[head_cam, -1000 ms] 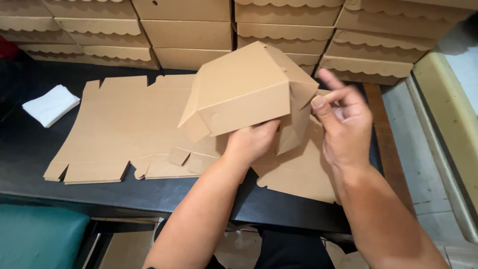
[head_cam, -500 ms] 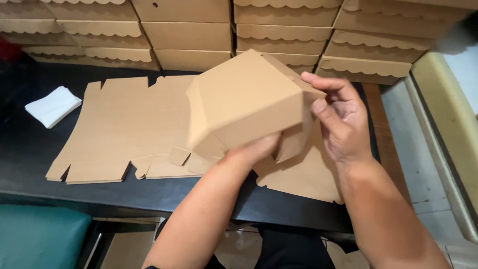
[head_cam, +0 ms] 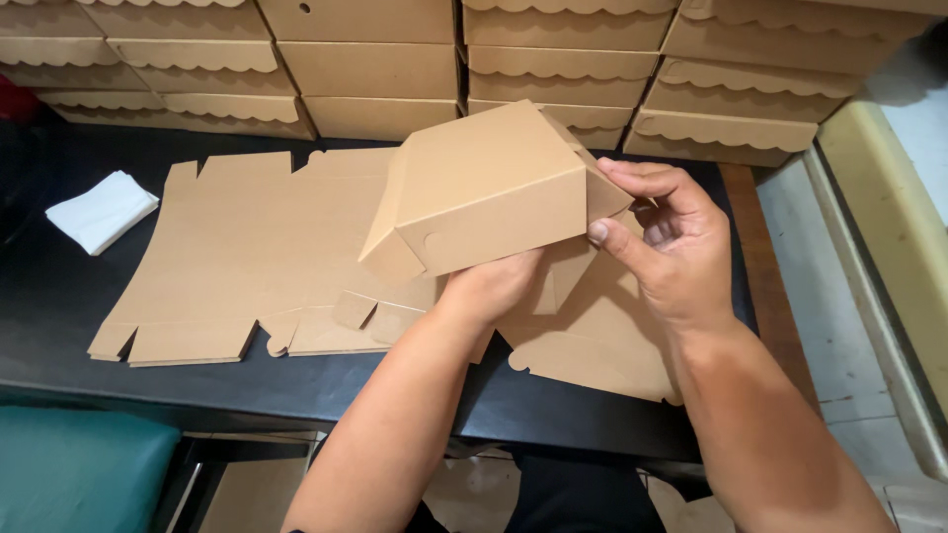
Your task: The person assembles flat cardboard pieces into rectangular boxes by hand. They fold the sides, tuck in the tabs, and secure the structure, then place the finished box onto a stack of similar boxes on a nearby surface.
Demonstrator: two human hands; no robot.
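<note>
A half-folded brown cardboard box (head_cam: 484,188) is held up above the black table (head_cam: 553,405). My left hand (head_cam: 494,286) supports it from underneath, fingers tucked under the box's near edge. My right hand (head_cam: 662,247) grips the box's right end, thumb and fingers pinching a side flap. A scalloped lid flap (head_cam: 602,345) of the same box hangs down toward the table beneath my hands.
Flat unfolded box blanks (head_cam: 237,266) lie on the table to the left. A white folded cloth (head_cam: 101,210) sits at the far left. Stacks of finished scalloped-lid boxes (head_cam: 553,69) line the back. A teal seat (head_cam: 79,474) is at lower left.
The box has turned and tipped lower, its side panel now facing me. My right hand has moved from open beside the box to pinching its right end flap.
</note>
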